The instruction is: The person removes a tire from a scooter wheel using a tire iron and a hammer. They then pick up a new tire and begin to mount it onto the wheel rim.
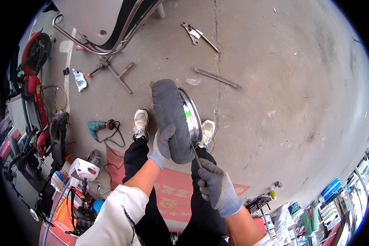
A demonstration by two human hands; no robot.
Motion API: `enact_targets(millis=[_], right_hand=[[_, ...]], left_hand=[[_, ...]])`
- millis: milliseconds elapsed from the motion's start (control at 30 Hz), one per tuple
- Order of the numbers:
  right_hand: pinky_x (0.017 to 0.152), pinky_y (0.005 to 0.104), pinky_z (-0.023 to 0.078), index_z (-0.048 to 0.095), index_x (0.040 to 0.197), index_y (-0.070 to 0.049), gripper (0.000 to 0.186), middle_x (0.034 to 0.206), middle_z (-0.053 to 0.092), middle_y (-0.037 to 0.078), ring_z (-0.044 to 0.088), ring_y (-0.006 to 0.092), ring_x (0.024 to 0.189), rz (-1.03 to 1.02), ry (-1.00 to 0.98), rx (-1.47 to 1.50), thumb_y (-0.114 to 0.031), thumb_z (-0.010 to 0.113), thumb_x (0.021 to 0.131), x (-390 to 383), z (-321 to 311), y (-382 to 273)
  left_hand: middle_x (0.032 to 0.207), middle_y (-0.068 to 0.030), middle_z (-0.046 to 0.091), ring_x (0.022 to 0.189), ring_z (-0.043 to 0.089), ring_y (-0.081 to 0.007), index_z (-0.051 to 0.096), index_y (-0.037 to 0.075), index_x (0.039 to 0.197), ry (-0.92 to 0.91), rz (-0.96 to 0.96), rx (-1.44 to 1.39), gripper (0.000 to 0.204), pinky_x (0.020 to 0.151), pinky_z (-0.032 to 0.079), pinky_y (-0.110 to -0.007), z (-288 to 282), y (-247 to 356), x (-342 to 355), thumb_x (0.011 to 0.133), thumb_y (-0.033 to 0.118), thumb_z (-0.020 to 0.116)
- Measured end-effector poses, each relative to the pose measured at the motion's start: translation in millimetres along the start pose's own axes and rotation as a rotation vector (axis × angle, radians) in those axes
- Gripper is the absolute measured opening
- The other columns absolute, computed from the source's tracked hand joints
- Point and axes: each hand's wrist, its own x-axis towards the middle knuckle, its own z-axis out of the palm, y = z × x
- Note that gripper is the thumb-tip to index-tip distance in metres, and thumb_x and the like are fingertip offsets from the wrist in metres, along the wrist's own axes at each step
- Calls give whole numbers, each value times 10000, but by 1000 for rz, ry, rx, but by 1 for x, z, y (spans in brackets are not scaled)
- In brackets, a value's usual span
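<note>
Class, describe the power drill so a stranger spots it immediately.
Start at the central tyre, then the left shoe beside it. Further left, on the floor, lies the power drill; its teal, pistol-shaped body distinguishes it from the whitish pouch beyond.

tyre [170, 115] between shoes [140, 123] | drill [97, 126] left of tyre | bar [218, 78] ahead, right | wrenches [190, 33] beyond bar

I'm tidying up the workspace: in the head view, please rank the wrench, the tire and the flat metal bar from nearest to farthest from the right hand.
From the right hand:
1. Tire, just up and left of it.
2. Flat metal bar, almost straight up the picture.
3. Wrench, farthest up and somewhat left.
</note>
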Motion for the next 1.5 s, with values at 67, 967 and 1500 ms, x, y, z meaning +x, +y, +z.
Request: enact_targets(millis=[67,967,1500], right_hand=[[415,192,280,561,1366,-130,372,683,479,-61,366,20,479,-92,123,105,-180,531,999,1,10,14],[735,564,508,183,1594,-180,768,855,651,274,659,476,798,-671,867,8,-213,570,931,233,77,20],[866,539,518,135,1583,-111,693,1025,680,324,662,476,1005,-555,348,212,-261,441,979,147,97,57]], left_hand=[[1319,-85,594,1178,596,-221,472,1,1410,-3,45,89,623,1036,469,-353,17,-6,3,917,324,673],[1238,-79,657,1091,611,-175,579,-13,1323,-370,-213,1047,584,956,497,-330,68,-27,132,918,385,716],[1080,-132,670,962,666,-241,572,38,1221,-310,-591,1412,377,845,531,-381,56,65,10,994,337,571]])
